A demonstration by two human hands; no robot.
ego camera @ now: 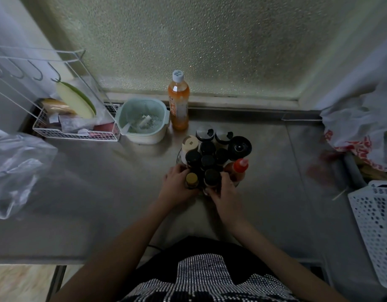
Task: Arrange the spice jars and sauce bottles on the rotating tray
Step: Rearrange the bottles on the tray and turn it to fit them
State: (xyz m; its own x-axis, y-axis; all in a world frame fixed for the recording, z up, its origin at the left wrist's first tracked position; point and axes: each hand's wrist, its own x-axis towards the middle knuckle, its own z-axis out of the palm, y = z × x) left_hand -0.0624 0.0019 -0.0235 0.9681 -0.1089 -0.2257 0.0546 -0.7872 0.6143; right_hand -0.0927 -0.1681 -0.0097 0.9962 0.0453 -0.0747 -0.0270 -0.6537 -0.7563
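Most of the work looks done to me. The cluster of jars and bottles stands packed together on the rotating tray point(238, 183), whose rim I can barely see under them at the near right edge. Taking the tall orange drink bottle point(178, 101) as my marker: the tray group sits nearer to me than it and slightly to its right, on the steel surface point(101, 182).

In the group I count two silver-capped shakers point(204, 132) at the side closest to the orange bottle, a cream-lidded bottle point(189, 146) to their left, a big black-capped bottle point(239, 147) to their right, a red-capped sauce bottle point(240, 167) nearer me, and several dark-lidded spice jars point(207, 160) in the middle.

My left hand point(177, 184) has its grip closed around the small gold-lidded jar point(192, 179) at the edge farthest from the orange bottle. My right hand point(226, 190) curls around the dark-lidded jar point(212, 177) just beside it, fingers wrapped on its side; I judge both jars stand on or at the tray's rim, though my hands hide their bases.

What I think is left: seating these two front jars snugly and letting go. I see no other jars loose on the surface; the orange bottle stands apart, and I cannot tell whether it belongs with the set.
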